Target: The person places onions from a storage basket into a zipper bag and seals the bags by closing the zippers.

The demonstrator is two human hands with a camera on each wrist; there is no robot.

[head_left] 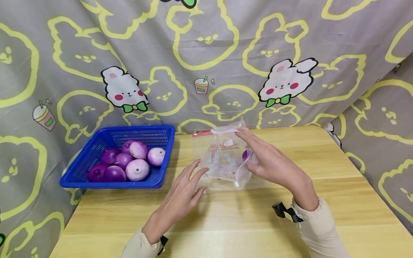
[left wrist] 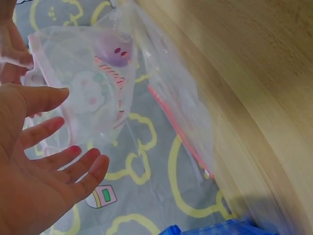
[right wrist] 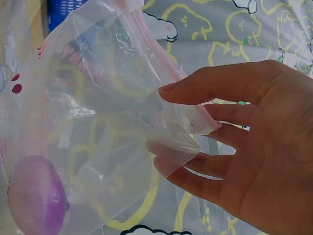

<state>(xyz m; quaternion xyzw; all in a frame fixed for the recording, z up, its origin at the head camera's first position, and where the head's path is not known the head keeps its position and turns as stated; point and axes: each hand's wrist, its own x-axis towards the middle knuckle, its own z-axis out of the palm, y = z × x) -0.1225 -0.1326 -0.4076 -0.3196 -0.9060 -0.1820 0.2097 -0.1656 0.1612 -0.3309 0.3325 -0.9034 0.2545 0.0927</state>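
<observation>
A clear zip bag [head_left: 222,161] with a pink zip edge [right wrist: 146,44] and a printed cartoon pattern stands with its mouth spread wide on the table. One purple onion [right wrist: 38,198] lies inside, seen through the plastic. My right hand [head_left: 274,161] is at the right side of the mouth, with thumb and fingers apart around the edge and fingertips touching the film. At the left side, my left hand [head_left: 179,193] has its fingers spread and holds nothing; in the left wrist view its fingertips are close to the zip edge, and contact is unclear.
A blue plastic basket [head_left: 113,185] with several purple onions [head_left: 137,170] stands left of the hands. Another clear bag [left wrist: 171,73] with a red zip lies flat under or behind the standing one. A patterned cloth [head_left: 226,64] hangs behind the wooden table [head_left: 232,222].
</observation>
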